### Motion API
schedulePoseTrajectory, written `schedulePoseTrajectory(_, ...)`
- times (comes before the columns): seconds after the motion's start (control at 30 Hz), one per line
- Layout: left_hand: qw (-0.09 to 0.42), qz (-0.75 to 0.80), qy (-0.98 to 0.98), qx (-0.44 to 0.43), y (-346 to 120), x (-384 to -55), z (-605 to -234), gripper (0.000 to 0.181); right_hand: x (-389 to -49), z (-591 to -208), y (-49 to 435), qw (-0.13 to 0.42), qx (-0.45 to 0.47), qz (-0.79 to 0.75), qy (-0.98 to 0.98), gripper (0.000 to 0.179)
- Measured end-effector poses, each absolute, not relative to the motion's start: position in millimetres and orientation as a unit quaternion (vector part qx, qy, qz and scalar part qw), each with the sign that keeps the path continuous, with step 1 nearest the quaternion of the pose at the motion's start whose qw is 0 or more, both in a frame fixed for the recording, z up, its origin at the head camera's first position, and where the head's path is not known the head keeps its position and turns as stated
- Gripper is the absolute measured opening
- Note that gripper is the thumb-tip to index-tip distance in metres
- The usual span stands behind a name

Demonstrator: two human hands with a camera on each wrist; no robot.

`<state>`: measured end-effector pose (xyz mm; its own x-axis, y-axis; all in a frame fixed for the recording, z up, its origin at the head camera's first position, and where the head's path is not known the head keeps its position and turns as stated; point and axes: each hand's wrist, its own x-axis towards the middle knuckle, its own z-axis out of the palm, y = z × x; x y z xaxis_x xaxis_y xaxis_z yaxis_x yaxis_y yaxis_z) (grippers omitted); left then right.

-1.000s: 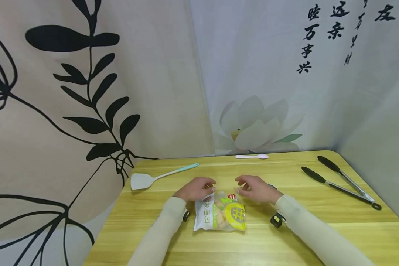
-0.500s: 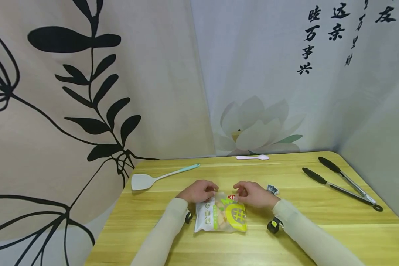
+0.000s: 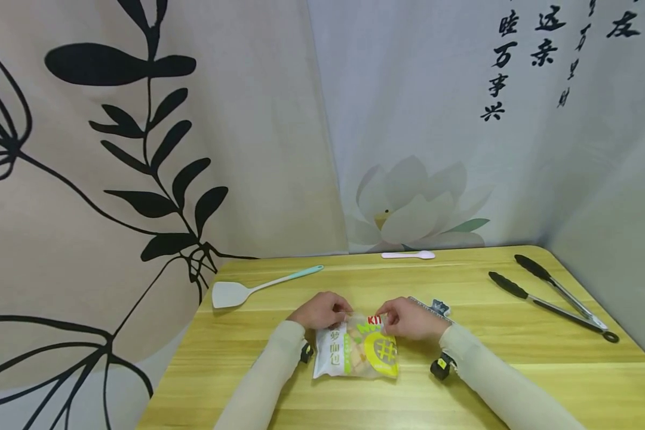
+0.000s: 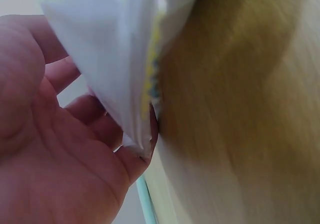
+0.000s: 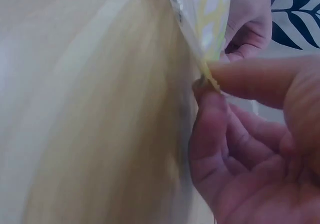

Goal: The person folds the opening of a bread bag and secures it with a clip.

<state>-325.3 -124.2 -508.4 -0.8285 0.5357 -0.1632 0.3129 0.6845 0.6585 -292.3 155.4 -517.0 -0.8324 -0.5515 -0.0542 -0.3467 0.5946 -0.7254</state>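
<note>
A clear bread bag (image 3: 359,353) with white, green and yellow print lies on the table between both hands. My left hand (image 3: 322,310) holds its far left corner. In the left wrist view the fingers of that hand (image 4: 65,149) curl behind the white end of the bag (image 4: 105,48). At the far right corner, my right hand (image 3: 412,319) pinches the edge. The right wrist view shows its thumb and forefinger (image 5: 207,108) closed on the tip of the bag (image 5: 202,13). Pale bread pieces show through the plastic.
A white turner (image 3: 231,294) with a light blue handle lies at the back left of the wooden table (image 3: 435,400). Near the back edge is a pink spoon (image 3: 408,255). Black-tipped tongs (image 3: 564,310) lie spread at the right. A printed curtain (image 3: 258,149) hangs behind.
Both hands have come down from beside and above the bag onto its far corners and now grip them. The right hand has moved inward to the left.
</note>
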Motion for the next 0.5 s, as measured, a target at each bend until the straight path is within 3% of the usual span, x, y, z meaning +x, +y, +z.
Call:
schedulePoseTrajectory(0.13,0.173,0.342,0.895,0.229,-123.7,-325.5,-507.6,0.008,-294.7,-515.8,156.0,0.119,-0.254,-0.373,0.884,0.010)
schedulePoseTrajectory(0.27,0.165,0.347,0.894,0.230,-124.3,-325.3,-508.1,0.010,-296.2,-518.2,156.9,0.110,-0.258,-0.379,0.882,0.015)
schedulePoseTrajectory(0.5,0.153,0.359,0.890,0.234,-128.3,-329.0,-510.2,0.007,-295.1,-521.1,158.3,0.099,-0.242,-0.415,0.872,0.009)
